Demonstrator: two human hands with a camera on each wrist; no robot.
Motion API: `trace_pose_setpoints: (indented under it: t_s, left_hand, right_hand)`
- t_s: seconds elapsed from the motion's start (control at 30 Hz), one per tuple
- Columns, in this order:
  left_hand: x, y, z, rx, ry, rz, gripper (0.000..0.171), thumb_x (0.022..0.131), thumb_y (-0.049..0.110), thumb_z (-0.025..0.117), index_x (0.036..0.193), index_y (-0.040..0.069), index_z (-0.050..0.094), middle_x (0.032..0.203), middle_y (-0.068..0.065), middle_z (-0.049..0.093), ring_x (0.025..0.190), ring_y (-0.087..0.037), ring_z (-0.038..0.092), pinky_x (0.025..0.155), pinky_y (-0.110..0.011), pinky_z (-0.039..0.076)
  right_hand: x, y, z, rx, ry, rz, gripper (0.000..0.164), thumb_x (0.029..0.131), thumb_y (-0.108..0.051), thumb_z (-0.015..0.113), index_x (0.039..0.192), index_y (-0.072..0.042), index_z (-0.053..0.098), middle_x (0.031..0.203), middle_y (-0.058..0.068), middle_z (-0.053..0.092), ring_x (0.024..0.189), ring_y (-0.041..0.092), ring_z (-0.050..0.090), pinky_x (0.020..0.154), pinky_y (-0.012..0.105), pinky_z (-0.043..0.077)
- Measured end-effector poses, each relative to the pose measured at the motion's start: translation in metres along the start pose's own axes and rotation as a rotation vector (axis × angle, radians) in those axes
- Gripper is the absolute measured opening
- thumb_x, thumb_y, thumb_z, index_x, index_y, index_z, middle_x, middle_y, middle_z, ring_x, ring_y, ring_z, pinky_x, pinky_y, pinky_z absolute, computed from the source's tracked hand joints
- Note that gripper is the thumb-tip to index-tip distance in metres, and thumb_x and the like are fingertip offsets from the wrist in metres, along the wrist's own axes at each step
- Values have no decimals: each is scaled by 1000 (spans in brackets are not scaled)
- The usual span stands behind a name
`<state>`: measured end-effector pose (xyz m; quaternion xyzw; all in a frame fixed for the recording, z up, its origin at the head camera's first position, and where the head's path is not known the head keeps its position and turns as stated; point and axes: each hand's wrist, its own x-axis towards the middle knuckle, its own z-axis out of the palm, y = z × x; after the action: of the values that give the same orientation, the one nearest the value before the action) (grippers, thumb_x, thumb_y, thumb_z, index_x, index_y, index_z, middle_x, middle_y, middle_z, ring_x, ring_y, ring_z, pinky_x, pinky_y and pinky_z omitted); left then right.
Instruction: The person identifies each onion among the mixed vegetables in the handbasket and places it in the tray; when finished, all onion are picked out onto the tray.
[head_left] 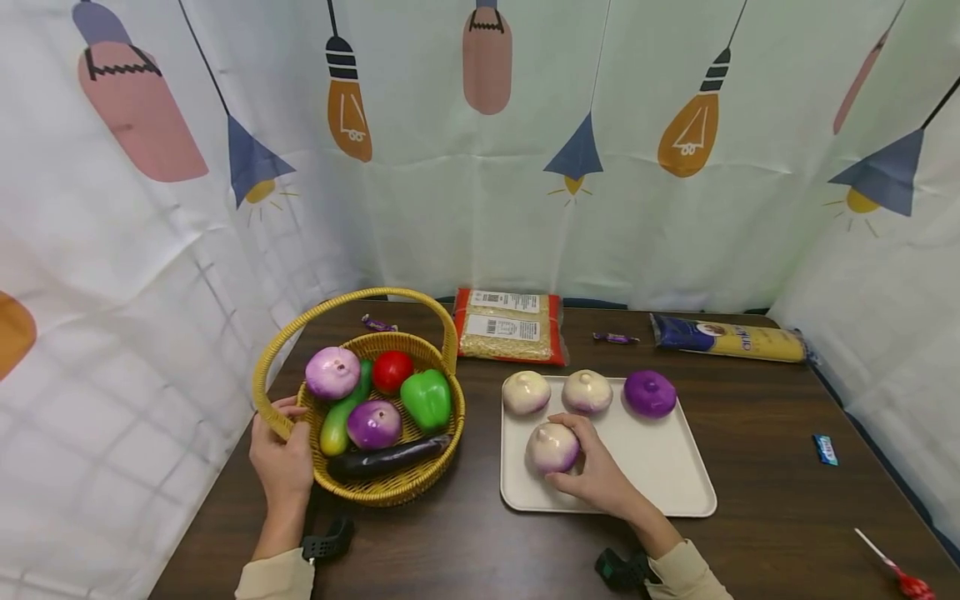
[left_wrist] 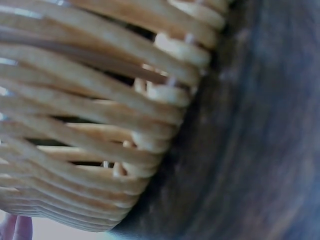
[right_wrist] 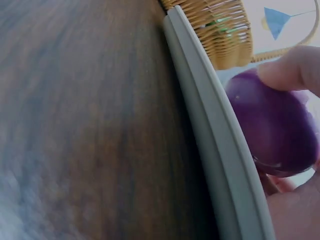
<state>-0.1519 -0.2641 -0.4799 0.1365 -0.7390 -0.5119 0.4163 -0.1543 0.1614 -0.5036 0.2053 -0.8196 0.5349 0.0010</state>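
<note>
My left hand (head_left: 283, 457) grips the left side of a yellow wicker basket (head_left: 382, 497), near the foot of its tall handle. Inside the basket lie a pale purple onion (head_left: 332, 372), a darker purple onion (head_left: 374, 424), a red tomato (head_left: 392, 371), a green pepper (head_left: 426, 400), a green-and-yellow squash (head_left: 339, 423) and a dark eggplant (head_left: 390, 458). Over the white tray (head_left: 645, 492), my right hand (head_left: 596, 471) holds a white-and-purple turnip (head_left: 552, 448) between thumb and fingers. Its purple side (right_wrist: 272, 127) shows in the right wrist view.
Along the tray's back sit two whitish turnips (head_left: 587, 392) and a deep purple one (head_left: 650, 394). Behind stand a grain bag (head_left: 510, 327) and a pasta pack (head_left: 731, 339). Wrapped candies (head_left: 615, 338) and a red lollipop (head_left: 913, 586) lie on the dark table (head_left: 480, 550).
</note>
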Motion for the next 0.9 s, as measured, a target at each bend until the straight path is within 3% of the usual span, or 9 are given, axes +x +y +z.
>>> trace_pose_setpoints:
  t_s: [0.13, 0.27, 0.47, 0.67, 0.9]
  left_hand:
    - [0, -2, 1, -1, -1, -1, 16, 82, -7, 53, 89, -6, 67, 109, -13, 63, 98, -3, 51, 81, -21, 34]
    - [1, -2, 2, -11, 0, 0, 16, 81, -8, 52, 89, -8, 67, 110, -16, 63, 98, -3, 51, 82, -20, 33]
    - [-1, 18, 2, -35, 1, 4, 17, 79, -10, 50, 88, -13, 64, 108, -23, 61, 97, -4, 51, 84, -20, 33]
    - [-1, 16, 2, -28, 0, 5, 16, 80, -11, 51, 88, -12, 64, 109, -22, 62, 98, -4, 51, 84, -21, 33]
    - [-6, 38, 1, -34, -3, -5, 17, 81, -9, 49, 89, -14, 63, 109, -25, 60, 97, -4, 51, 84, -21, 32]
  right_hand:
    - [0, 4, 2, 69, -23, -38, 74, 71, -10, 85, 134, -14, 47, 133, 5, 50, 121, 17, 48, 101, 21, 37]
    - [1, 5, 5, 111, -58, -59, 75, 71, -14, 87, 135, -14, 48, 130, 5, 57, 118, 16, 52, 98, 24, 43]
    - [2, 4, 11, 53, -40, -70, 77, 69, -15, 88, 135, -14, 49, 130, 2, 57, 120, 16, 53, 100, 22, 41]
    - [2, 1, 19, 31, -17, -43, 78, 68, -12, 88, 135, -11, 48, 132, 2, 56, 124, 20, 51, 105, 21, 36]
    - [0, -3, 24, -13, 1, -31, 80, 68, -18, 89, 136, -17, 48, 131, -3, 57, 123, 16, 52, 104, 26, 39]
